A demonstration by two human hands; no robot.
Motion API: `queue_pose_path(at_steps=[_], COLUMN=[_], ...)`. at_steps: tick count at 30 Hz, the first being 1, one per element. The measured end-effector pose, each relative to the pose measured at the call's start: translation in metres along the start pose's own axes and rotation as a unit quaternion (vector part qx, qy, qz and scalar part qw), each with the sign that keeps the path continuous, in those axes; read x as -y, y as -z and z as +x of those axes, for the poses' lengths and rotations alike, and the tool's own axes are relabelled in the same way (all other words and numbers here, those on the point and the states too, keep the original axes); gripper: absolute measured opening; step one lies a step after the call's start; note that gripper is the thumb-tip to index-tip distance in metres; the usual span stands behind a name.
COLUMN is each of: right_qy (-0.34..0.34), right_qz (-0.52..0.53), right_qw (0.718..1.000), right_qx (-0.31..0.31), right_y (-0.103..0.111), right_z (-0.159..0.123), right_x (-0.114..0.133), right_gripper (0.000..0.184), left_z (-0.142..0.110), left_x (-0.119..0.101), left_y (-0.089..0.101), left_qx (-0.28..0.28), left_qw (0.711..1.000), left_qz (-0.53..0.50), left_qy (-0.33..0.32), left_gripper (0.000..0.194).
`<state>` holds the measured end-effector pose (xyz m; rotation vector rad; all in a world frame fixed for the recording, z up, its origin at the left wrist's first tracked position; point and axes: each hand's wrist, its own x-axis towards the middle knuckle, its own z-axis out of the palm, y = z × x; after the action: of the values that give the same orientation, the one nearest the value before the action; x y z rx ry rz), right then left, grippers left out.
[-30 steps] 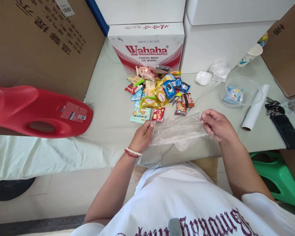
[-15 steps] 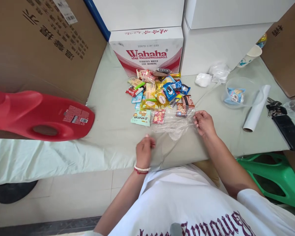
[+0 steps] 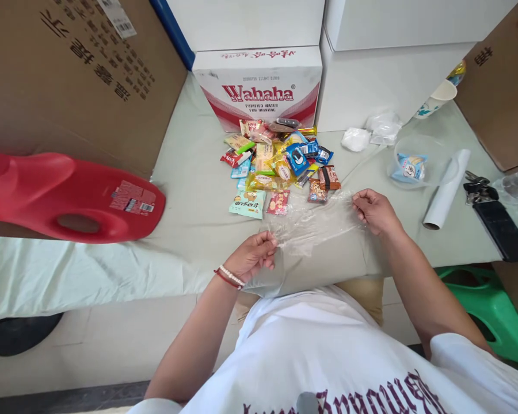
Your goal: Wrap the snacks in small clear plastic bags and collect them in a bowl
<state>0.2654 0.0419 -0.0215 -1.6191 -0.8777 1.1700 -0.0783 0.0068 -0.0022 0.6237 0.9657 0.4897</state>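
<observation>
A crumpled piece of clear plastic film [image 3: 313,227] is stretched between my two hands, just above the cloth-covered table. My left hand [image 3: 255,252] pinches its left end, thumb against fingers. The right end is pinched in my right hand [image 3: 372,210]. Right behind the film lies a pile of small wrapped snacks [image 3: 280,161] in many colours. Closest to the film are a pale green snack packet [image 3: 247,204], a pink snack packet [image 3: 278,202] and a brown one [image 3: 317,191].
A Wahaha water carton [image 3: 259,89] stands behind the snacks. To the left lies a large red jug [image 3: 90,198]. On the right are a clear bowl [image 3: 434,152] holding a packet, a white roll [image 3: 446,190], keys [image 3: 477,187] and a green stool [image 3: 492,310] below the table.
My left hand has moved up to the film and taken hold of its left end. My right hand has shifted right, and the film is now spread wider.
</observation>
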Motion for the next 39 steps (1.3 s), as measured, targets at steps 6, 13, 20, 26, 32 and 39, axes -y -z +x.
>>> queue_pose_path(at_steps=[6,13,20,26,32,39], right_qy=[0.063,0.112,0.135,0.124,0.12,0.431], right_qz=[-0.142,-0.205,-0.22,-0.214,-0.211,-0.396], right_qw=[0.987,0.972,0.966,0.969,0.968,0.81], right_qx=[0.031,0.035,0.01,-0.032,-0.071,-0.037], right_y=[0.0,-0.02,0.001,0.024,0.026,0.004], right_z=[0.026,0.029,0.031,0.033,0.026,-0.079], right_x=[-0.008,-0.017,-0.001,0.002,-0.002,-0.004], right_gripper=[0.023,0.026,0.027,0.023,0.029,0.036], left_z=[-0.009,-0.021,0.024,0.031,0.04,0.05], left_x=[0.005,0.015,0.034,0.035,0.037,0.027], left_y=[0.029,-0.033,-0.03,0.01,-0.021,-0.04], left_qx=[-0.099,-0.406,-0.186,-0.41,-0.334,-0.266], left_qw=[0.972,0.706,0.648,0.68,0.768,0.901], left_qz=[0.211,0.41,0.621,0.523,0.438,0.212], left_qy=[-0.026,-0.41,-0.4,-0.309,-0.327,-0.269], left_gripper=[0.038,0.014,0.016,0.029,0.03,0.031])
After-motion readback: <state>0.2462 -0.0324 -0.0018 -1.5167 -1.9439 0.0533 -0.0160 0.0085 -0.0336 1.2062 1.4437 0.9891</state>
